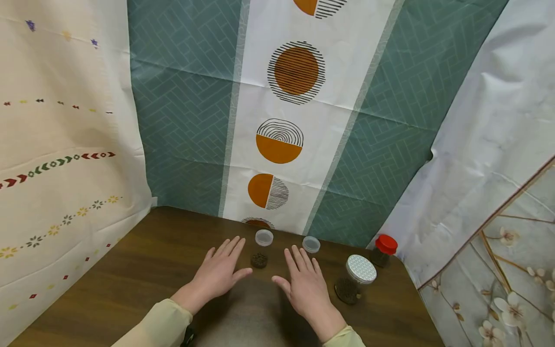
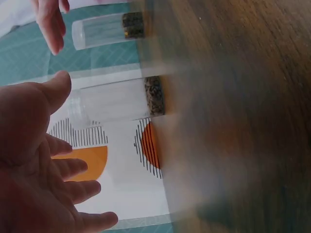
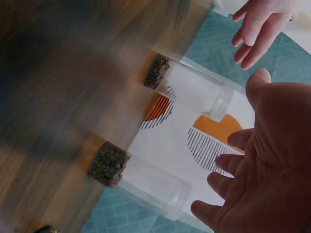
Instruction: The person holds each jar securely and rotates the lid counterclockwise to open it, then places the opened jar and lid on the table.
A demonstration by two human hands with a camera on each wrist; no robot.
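Note:
My left hand (image 1: 218, 272) is held out over the table with its fingers straight and nothing in it. My right hand (image 1: 307, 284) is held likewise, palm turned inward, also holding nothing. Between and just beyond them stands a tall clear jar (image 1: 264, 237) with dark brown beans at its bottom. Another clear jar (image 1: 311, 244) stands beyond my right fingertips, which hide its lower part. In the right wrist view this second jar (image 3: 150, 184) also shows a layer of brown beans. Both jars stand upright, apart from my hands.
A wider jar with a patterned white lid (image 1: 362, 269) and dark contents stands right of my right hand. Behind it is a red-lidded jar (image 1: 386, 245). Hanging cloths (image 1: 186, 106) border the brown wooden table (image 1: 117, 270) at the back and sides.

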